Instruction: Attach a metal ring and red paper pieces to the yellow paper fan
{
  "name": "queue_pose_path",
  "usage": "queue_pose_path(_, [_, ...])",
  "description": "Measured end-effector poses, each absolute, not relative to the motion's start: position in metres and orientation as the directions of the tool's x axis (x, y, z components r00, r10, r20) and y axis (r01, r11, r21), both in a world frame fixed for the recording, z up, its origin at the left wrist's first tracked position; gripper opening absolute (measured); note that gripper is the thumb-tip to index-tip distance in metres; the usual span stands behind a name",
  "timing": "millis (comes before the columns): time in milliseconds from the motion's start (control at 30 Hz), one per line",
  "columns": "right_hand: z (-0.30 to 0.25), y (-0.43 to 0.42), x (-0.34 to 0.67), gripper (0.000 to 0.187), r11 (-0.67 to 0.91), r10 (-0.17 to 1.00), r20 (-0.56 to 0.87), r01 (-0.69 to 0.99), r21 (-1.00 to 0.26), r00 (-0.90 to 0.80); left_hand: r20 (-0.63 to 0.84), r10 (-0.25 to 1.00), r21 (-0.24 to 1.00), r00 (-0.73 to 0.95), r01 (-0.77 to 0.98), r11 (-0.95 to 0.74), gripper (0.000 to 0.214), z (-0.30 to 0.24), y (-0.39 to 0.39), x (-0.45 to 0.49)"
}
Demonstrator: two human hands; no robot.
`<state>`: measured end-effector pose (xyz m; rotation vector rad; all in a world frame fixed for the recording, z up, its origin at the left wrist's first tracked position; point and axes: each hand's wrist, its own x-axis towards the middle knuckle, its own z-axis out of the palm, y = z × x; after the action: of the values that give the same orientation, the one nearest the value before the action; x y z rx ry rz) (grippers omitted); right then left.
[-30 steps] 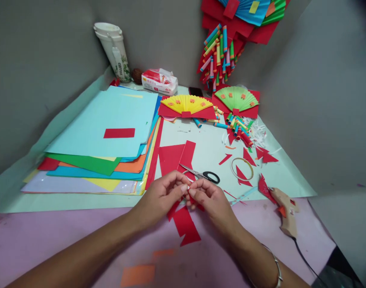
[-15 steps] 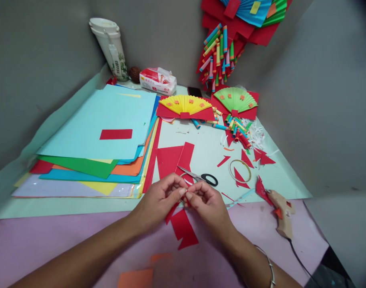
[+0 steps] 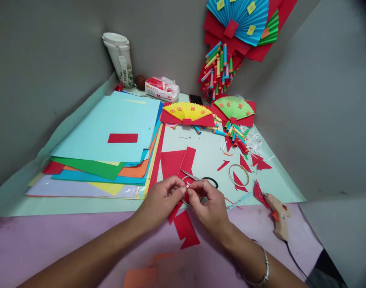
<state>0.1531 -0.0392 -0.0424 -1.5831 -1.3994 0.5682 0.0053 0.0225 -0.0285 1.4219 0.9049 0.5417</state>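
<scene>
While both hands are meeting near the front edge of the table, the left hand (image 3: 162,198) and the right hand (image 3: 209,208) are pinching the top of a red paper piece (image 3: 186,231) between thumbs and forefingers, the other fingers curled in. A tiny whitish bit is showing where the fingertips (image 3: 185,188) are touching; what it is cannot be told. The paper is flat, bright red card with straight cut edges and a stepped notch along its lower right side, so it is ending in a slanted point. A narrower red strip of it is sticking out to the left under the left hand. Its upper part is hiding beneath the fingers, and its lower part is lying over the pink mat (image 3: 51,244).

Just behind the hands, scissors (image 3: 212,182) with black handles are lying on the pale green sheet (image 3: 207,148), near a ring of tape (image 3: 239,175). A glue gun (image 3: 279,218) is resting to the right, and a stack of coloured paper (image 3: 111,136) is lying to the left.
</scene>
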Motion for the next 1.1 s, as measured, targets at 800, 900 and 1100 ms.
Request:
queue_pose_path(800, [-0.056,-0.035,0.154,0.010,0.308,0.858,0.512,0.759,-0.574,0.039,-0.264,0.809,0.957,0.525,0.245,0.154,0.014,-0.021,0.027,0.006])
queue_pose_path(900, [-0.057,-0.035,0.154,0.009,0.308,0.856,0.515,0.752,-0.583,0.048,-0.271,0.807,0.957,0.524,0.239,0.166,0.015,-0.022,0.027,0.006])
queue_pose_path(1100, [-0.055,-0.037,0.154,0.009,0.285,0.868,0.490,0.732,-0.619,0.077,-0.264,0.809,0.960,0.526,0.221,0.171,0.015,-0.026,0.027,0.006])
